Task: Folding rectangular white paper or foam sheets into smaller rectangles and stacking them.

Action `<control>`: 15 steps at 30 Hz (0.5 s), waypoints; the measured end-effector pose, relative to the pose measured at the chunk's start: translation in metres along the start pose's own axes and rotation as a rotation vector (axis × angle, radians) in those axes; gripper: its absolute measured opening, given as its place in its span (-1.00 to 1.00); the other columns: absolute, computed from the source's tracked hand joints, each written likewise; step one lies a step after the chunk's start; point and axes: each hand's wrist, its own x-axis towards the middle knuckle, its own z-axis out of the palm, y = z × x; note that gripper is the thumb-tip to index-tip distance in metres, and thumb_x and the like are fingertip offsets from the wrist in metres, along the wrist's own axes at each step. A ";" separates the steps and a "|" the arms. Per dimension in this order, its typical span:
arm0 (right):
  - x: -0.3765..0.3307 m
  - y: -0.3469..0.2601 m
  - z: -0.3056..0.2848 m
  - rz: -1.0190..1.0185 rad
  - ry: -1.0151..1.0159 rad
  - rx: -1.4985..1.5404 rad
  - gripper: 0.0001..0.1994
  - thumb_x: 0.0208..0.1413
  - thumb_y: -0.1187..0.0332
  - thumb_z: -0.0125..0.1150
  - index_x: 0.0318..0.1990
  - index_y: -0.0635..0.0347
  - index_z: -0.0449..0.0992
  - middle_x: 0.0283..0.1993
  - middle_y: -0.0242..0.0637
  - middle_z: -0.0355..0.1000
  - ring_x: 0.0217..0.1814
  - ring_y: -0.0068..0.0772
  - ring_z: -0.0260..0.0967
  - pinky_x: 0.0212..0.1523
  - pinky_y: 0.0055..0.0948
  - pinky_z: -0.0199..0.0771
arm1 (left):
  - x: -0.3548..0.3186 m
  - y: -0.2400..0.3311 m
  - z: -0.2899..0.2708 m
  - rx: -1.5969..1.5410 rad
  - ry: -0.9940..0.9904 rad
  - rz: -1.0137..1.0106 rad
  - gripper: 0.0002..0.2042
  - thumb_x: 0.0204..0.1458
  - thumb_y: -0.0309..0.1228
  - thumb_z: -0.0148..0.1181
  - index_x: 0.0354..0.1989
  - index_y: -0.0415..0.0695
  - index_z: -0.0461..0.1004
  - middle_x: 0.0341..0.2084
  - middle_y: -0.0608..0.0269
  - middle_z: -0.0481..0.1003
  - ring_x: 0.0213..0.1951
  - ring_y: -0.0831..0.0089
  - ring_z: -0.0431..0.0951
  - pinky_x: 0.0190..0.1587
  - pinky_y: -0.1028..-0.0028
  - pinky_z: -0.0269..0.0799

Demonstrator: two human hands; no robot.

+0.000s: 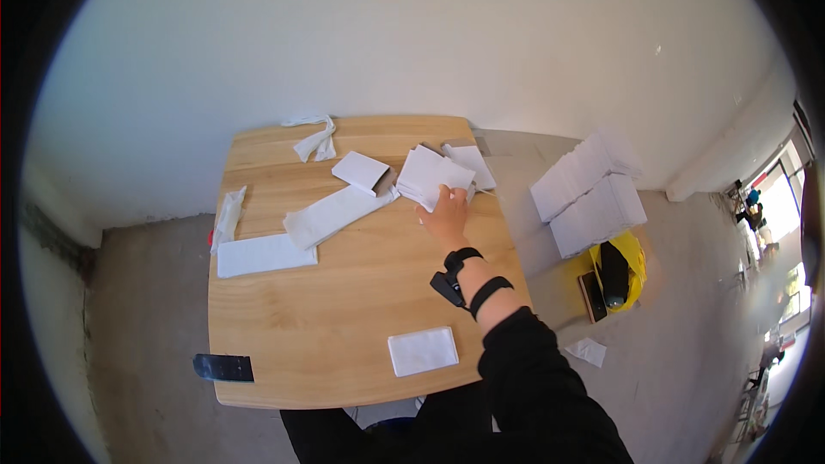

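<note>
My right hand reaches to the far right part of the wooden table, its fingers bent over the near edge of a loose pile of flat white cards. Its thumb is mostly hidden, and the wrist wears black straps with a small black device. Left of the pile lies a small white box with a dark open end. Below that box, a wrinkled white sleeve slants across a flat white strip. Nearest to me rests a white rectangular packet. My left hand is out of view.
Crumpled white wrapping lies at the table's back left. A dark flat object overhangs the front left edge. Tall white stacks stand right of the table, beside a yellow bag holding something black. A wall rises behind.
</note>
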 end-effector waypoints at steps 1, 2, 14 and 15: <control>0.000 -0.004 0.007 0.045 0.068 -0.075 -0.31 -0.16 0.01 0.36 0.11 0.22 0.34 0.12 -0.06 0.18 0.26 -0.05 0.08 0.16 0.05 0.15 | 0.001 0.004 -0.004 0.065 -0.034 -0.020 -0.72 0.11 -0.21 0.02 -0.32 -0.22 0.46 -0.49 0.29 0.41 -0.39 0.44 0.38 -0.29 0.33 0.33; 0.001 -0.009 0.014 0.091 0.135 -0.144 -0.29 -0.15 -0.02 0.33 0.13 0.20 0.32 0.16 -0.07 0.14 0.31 -0.04 0.00 0.17 0.17 0.10 | -0.002 0.008 -0.006 0.058 -0.024 -0.020 -0.72 0.11 -0.21 0.02 -0.32 -0.22 0.46 -0.49 0.29 0.41 -0.39 0.44 0.38 -0.29 0.33 0.33; 0.005 -0.002 0.013 0.197 0.240 -0.114 -0.38 -0.07 0.15 0.30 0.13 0.28 0.28 0.20 0.02 0.08 0.32 0.03 -0.04 0.23 0.03 0.06 | -0.006 0.111 -0.012 0.391 0.176 0.179 -0.66 0.15 -0.22 0.04 -0.10 -0.25 0.50 -0.26 0.04 0.55 -0.18 0.13 0.51 -0.09 0.29 0.40; 0.000 -0.002 0.009 0.195 0.233 -0.113 -0.38 -0.07 0.15 0.30 0.13 0.28 0.28 0.20 0.02 0.08 0.32 0.03 -0.04 0.23 0.03 0.06 | 0.006 0.116 -0.015 0.319 0.246 0.249 -0.70 0.14 -0.26 0.07 -0.13 -0.27 0.49 -0.29 0.07 0.55 -0.22 0.23 0.51 -0.12 0.33 0.41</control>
